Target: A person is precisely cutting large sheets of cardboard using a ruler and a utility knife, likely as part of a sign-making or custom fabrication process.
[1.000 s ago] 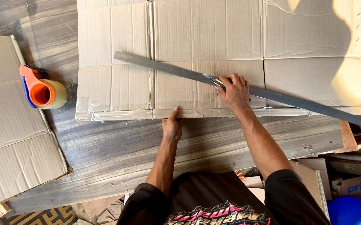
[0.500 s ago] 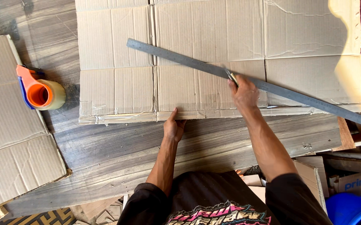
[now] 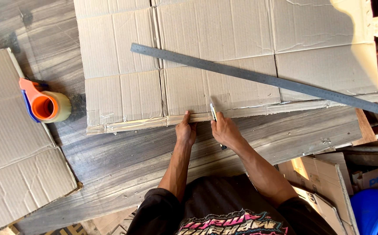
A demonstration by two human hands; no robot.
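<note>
I read this as a cut along the near edge of the large flattened brown cardboard sheet [image 3: 223, 65], which lies on the grey wood-grain floor [image 3: 123, 156]. My left hand [image 3: 186, 130] rests at that near edge with its fingers together and flat, fingertips pressing the cardboard down. Just to its right, my right hand [image 3: 226, 132] has its fingers curled around a slim utility knife [image 3: 214, 114], whose tip touches the sheet's near edge.

To do this well I would judge: keep the left fingertips clear of the blade's line, hold the knife low and draw it steadily. The long grey metal ruler [image 3: 263, 80] lies slantwise across the sheet, beyond both hands and touched by neither, so it guides nothing now.

Left of the sheet sits an orange-and-blue tape dispenser with a tan roll [image 3: 45, 106]. To the sheet's near right a blue plastic tub [image 3: 374, 213] shows partly; I cannot tell its contents.
</note>
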